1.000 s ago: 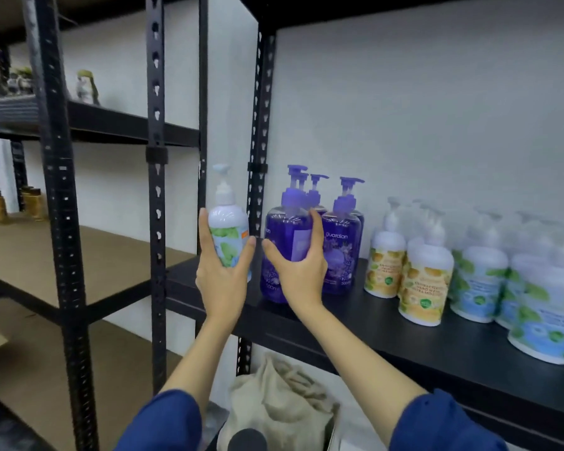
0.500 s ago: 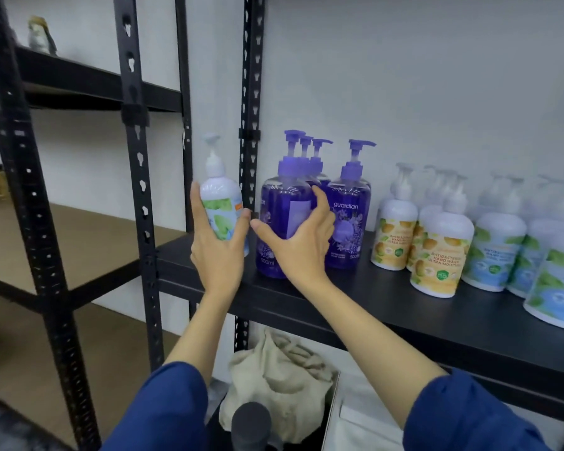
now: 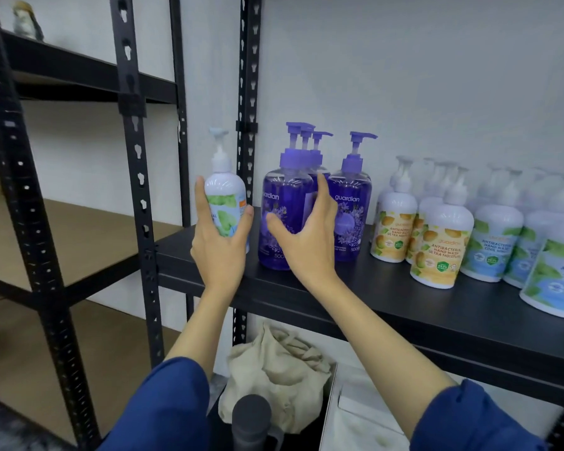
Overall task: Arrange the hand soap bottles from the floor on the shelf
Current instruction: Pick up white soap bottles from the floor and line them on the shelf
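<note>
The left hand (image 3: 220,245) wrapped a white bottle (image 3: 225,203) at nine o'clock of the purple bottles (image 3: 287,219), which the spread right hand (image 3: 306,242) touched on the shelf (image 3: 404,307).

My right hand (image 3: 306,242) has loosened its grip on the front purple transparent pump bottle (image 3: 282,216), fingers now spread.

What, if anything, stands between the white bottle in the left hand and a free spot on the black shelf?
The left hand holds the white bottle at the black shelf's left end. The purple bottles stand right beside it, with the right hand against them. They block the way rightward; the shelf's front strip shows bare.
</note>
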